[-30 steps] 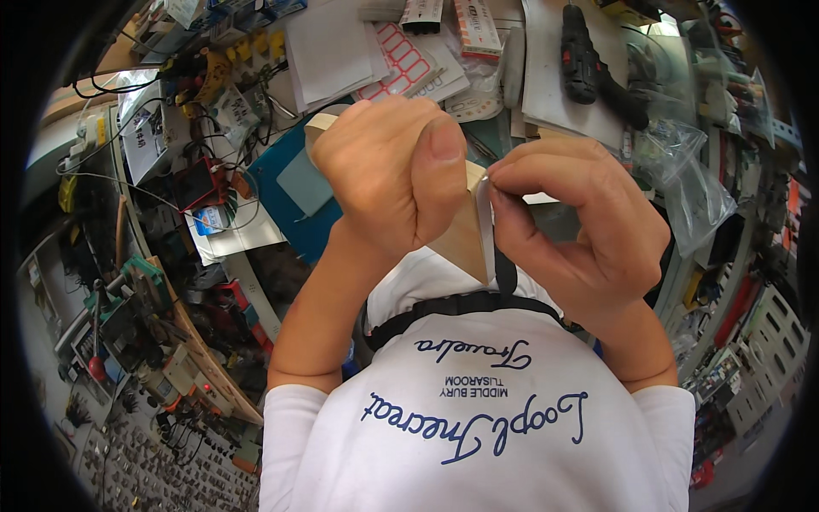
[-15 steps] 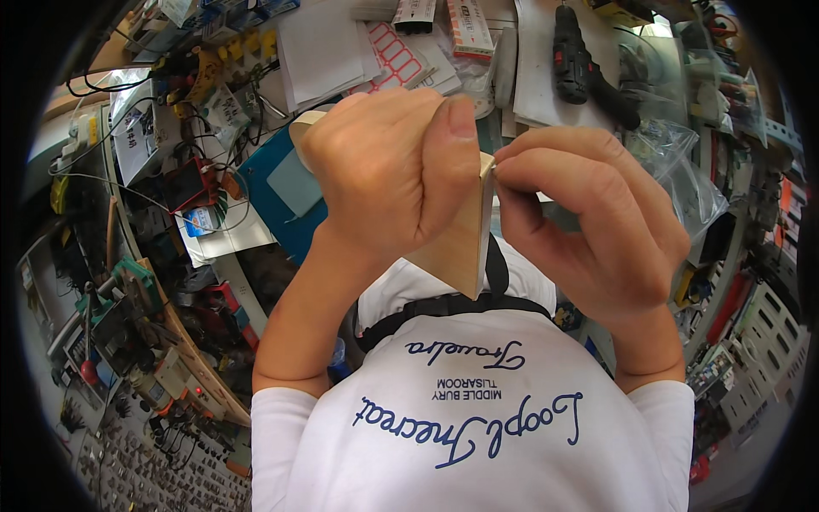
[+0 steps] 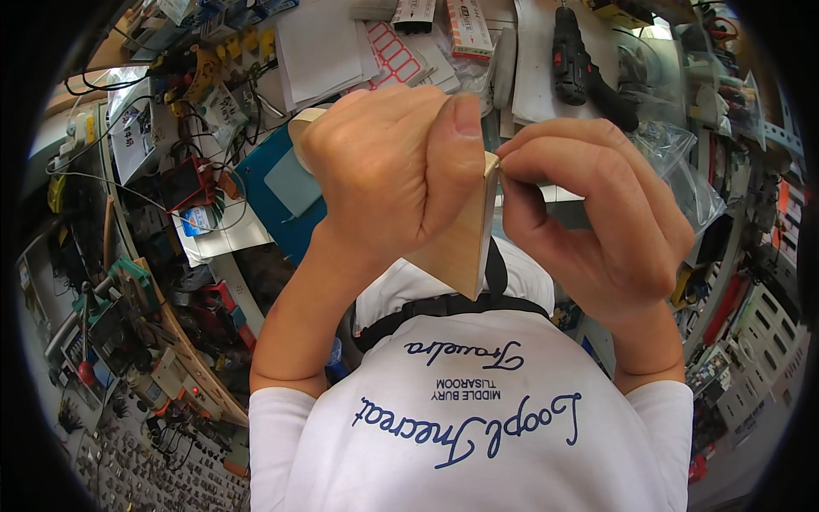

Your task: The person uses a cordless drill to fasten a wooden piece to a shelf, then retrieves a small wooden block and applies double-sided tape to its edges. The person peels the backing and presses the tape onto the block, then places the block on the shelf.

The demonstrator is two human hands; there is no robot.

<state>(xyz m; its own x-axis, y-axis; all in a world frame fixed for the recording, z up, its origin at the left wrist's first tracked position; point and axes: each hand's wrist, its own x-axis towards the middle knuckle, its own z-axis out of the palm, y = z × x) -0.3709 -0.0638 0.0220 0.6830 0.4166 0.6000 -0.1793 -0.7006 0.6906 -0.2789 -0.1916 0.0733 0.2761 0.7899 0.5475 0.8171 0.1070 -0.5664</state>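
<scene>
My left hand (image 3: 388, 171) is wrapped round a pale wooden piece (image 3: 456, 253), held up in front of my chest. Below the hand, a flat part of the piece comes down to a pointed corner; at the left, a rounded pale end sticks out past my knuckles. The rest is hidden behind my fingers. My right hand (image 3: 601, 209) has its thumb and forefinger pinched together at the upper end of the wood's right edge. Whatever sits between those fingertips is too small to make out.
A black cordless drill (image 3: 580, 72) lies on white paper at the far right. Red-and-white label sheets (image 3: 397, 55) and small boxes are at the back. A teal folder or board (image 3: 264, 200) lies left of my hands. A clear plastic bag (image 3: 674, 175) sits at right.
My right hand has shifted slightly to the right and its fingers have moved a little at the wood's edge. The left hand and the wooden piece have hardly moved.
</scene>
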